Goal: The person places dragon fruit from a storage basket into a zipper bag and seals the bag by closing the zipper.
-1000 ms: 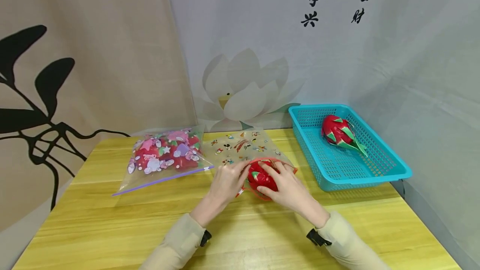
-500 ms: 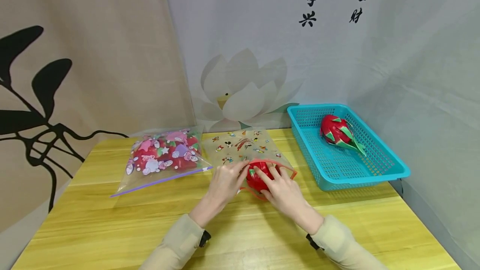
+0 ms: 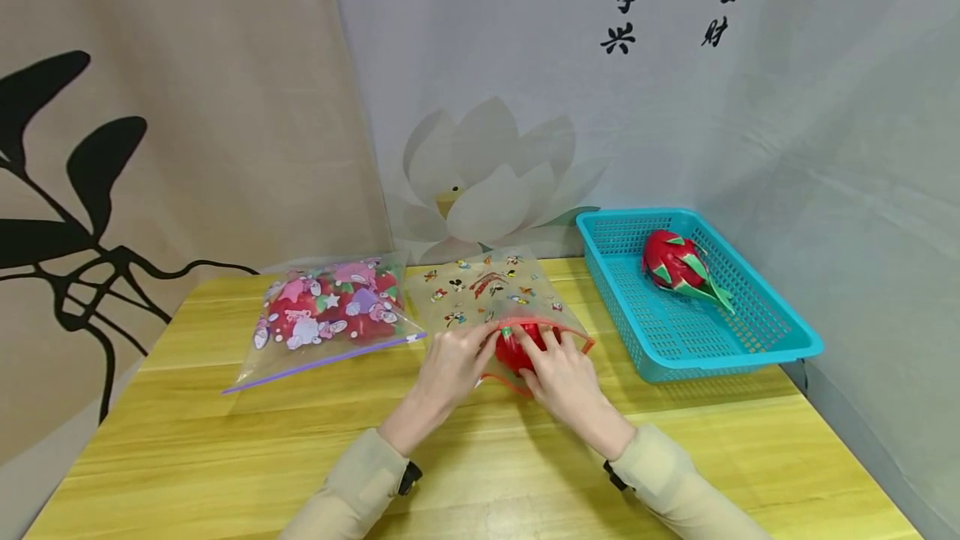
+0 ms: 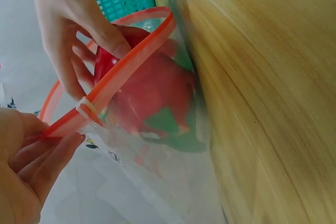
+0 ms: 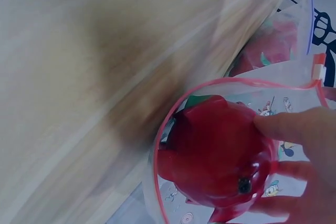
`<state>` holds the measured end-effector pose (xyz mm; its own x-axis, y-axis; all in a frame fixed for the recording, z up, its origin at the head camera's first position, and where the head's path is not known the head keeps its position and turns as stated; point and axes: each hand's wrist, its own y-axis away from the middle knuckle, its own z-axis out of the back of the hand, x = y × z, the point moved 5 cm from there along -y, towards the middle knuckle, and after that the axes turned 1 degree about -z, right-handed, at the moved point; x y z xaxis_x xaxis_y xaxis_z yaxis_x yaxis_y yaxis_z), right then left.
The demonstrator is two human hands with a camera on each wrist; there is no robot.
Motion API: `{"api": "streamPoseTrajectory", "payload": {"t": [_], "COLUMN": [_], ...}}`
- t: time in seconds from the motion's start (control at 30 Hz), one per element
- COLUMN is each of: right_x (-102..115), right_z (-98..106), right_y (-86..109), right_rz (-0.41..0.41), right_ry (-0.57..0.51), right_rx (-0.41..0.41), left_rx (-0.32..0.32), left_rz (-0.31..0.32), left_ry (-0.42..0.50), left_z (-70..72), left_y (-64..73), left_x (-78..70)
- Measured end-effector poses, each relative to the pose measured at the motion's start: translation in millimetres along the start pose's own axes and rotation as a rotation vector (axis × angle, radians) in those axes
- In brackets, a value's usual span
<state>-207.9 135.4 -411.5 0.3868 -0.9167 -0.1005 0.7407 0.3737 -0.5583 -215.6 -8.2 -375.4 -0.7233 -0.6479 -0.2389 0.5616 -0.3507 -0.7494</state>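
I see the left hand [image 3: 452, 363] pinching the orange-red edge [image 4: 122, 74] of a clear plastic bag [image 3: 487, 283] with cartoon pictures. The right hand [image 3: 568, 377] curls its fingers round a shiny red-and-green dragon fruit [image 5: 218, 153] in the bag's mouth. Farther back, a blue plastic basket [image 3: 652, 369] holds another leafy red fruit [image 3: 677, 263].

soft, even brightness fills the head view, with gentle shadows beside the beige-sleeved right forearm [image 3: 667, 473] and a pale sheen on the flat yellow wood-grain table [image 3: 517, 490]. the left wrist view is dimmer; the right wrist view looks hazy, its table shadow blurred, with small glints on the rounded, glossy red dragon fruit [image 5: 220, 150].
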Motion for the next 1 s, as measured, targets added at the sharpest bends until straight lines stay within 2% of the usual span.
{"api": "streamPoseTrajectory", "payload": {"t": [0.13, 0.37, 0.6, 0.73, 0.87, 1.0], "right_x": [0, 2, 2, 1, 0, -2], "right_z": [-3, -9, -16, -18, -21, -21], "right_y": [-2.5, -7.6, -16.5, -21.5, -24.8, -26.9], "right_rz": [-0.029, -0.068, -0.148, -0.159, -0.142, -0.116], "right_ry": [0.029, 0.054, 0.046, 0.054, 0.084, 0.116], "right_rx": [0.006, -0.029, -0.004, -0.012, -0.071, -0.175], "left_rx": [-0.003, -0.004, -0.008, -0.015, -0.023, -0.021], "left_rz": [-0.009, -0.024, -0.037, -0.045, -0.058, -0.066], "left_ry": [-0.003, -0.005, -0.008, -0.001, 0.006, 0.011], "left_z": [0.2, 1.4, 2.0, 2.8, 3.9, 4.0], "left_y": [0.2, -0.5, -1.6, -2.3, -2.6, -2.9], "left_x": [-0.6, -3.0, -4.4, -5.4, -6.6, -7.5]}}
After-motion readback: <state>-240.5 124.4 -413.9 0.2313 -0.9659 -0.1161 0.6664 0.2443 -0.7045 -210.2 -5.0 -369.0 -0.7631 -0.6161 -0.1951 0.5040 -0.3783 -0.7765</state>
